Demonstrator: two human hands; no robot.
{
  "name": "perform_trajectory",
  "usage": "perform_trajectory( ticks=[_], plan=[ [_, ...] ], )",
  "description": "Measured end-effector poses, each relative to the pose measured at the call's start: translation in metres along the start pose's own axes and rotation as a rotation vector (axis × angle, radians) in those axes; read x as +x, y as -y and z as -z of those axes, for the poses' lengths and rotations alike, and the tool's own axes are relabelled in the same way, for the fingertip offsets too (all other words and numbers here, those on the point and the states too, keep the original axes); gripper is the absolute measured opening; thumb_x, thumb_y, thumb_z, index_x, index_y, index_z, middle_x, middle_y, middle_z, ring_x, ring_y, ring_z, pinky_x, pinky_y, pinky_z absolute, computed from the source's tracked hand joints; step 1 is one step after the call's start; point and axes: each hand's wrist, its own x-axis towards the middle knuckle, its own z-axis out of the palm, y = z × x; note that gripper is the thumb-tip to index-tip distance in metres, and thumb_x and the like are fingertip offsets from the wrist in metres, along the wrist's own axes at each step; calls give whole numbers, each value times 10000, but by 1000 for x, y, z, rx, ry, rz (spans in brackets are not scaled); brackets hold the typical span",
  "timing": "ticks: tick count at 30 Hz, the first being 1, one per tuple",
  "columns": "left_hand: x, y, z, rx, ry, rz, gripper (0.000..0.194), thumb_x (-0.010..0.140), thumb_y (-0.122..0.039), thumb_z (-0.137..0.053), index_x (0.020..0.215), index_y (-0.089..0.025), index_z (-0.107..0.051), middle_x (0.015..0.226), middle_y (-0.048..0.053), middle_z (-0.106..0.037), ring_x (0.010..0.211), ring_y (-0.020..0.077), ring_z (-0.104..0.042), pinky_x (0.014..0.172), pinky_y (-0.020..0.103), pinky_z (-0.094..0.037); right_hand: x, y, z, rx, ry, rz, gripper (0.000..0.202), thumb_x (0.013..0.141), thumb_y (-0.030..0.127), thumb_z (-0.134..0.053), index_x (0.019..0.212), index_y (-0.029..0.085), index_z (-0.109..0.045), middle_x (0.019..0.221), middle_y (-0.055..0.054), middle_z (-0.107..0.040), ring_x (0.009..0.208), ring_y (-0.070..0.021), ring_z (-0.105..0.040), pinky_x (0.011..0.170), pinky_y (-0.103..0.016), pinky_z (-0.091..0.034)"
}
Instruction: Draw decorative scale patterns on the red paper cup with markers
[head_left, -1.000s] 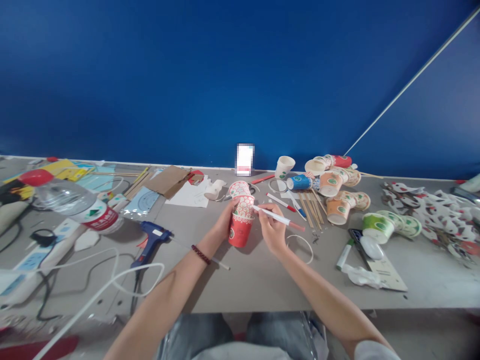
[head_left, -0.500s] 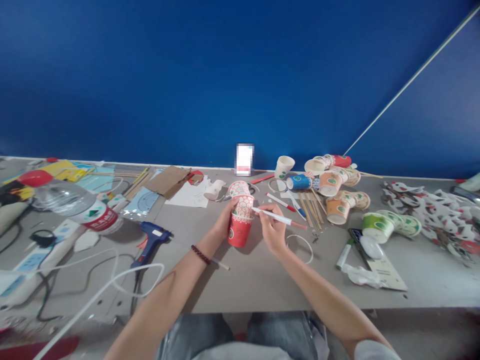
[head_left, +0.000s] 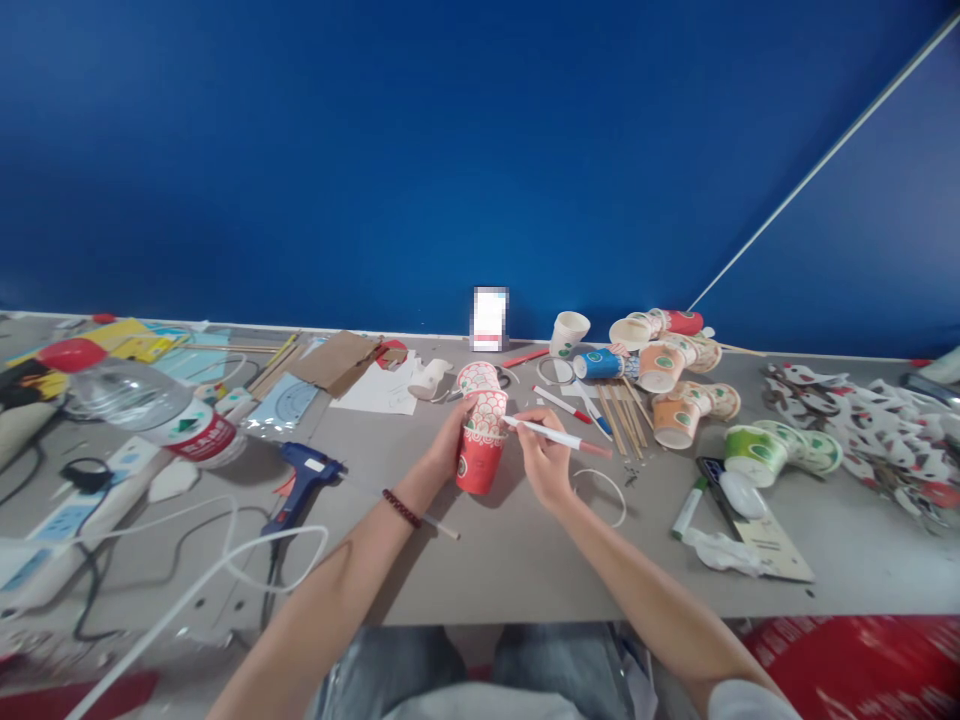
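My left hand [head_left: 448,445] is closed around the left side of a stack of joined paper cups [head_left: 481,462], red at the bottom with red-and-white scalloped patterns above. The stack stands tilted slightly over the table in front of me. In my right hand [head_left: 546,455] is a marker [head_left: 559,436] with a white barrel and a reddish end. Its tip points left and meets, or nearly meets, the right side of the patterned cup. Fingers of my left hand behind the cups are partly hidden.
To the left are a blue glue gun [head_left: 304,485], a large water bottle [head_left: 150,405] and a power strip [head_left: 82,520] with loose cables. Wooden sticks [head_left: 622,415], more joined cups [head_left: 675,418] and a green marker [head_left: 688,508] lie to the right. A phone [head_left: 490,320] leans on the wall.
Both hands and the cups stay almost in place; the marker shifts very slightly. A red surface with pale lettering has appeared at the lower right, below the table edge.
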Motion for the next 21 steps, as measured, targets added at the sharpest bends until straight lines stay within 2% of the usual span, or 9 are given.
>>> perform_trajectory(
  ticks=[10,21],
  plan=[
    [0,0,-1,-8,-3,-19,331,731,-403,-662,852,-95,-669,679,51,-674,578,149,-604,585,256,-460,-1,3,-1,-16,3,18,101,823,303,-565,818,203,-574,704,2,-610,636,-145,-570,589,-275,-448],
    [1,-1,-5,-58,0,-28,260,745,-378,-664,744,-118,-653,638,41,-663,546,140,-591,567,249,-458,-3,1,-1,-31,-10,61,115,843,325,-559,848,211,-572,695,8,-592,578,-129,-528,533,-262,-416]
  ],
)
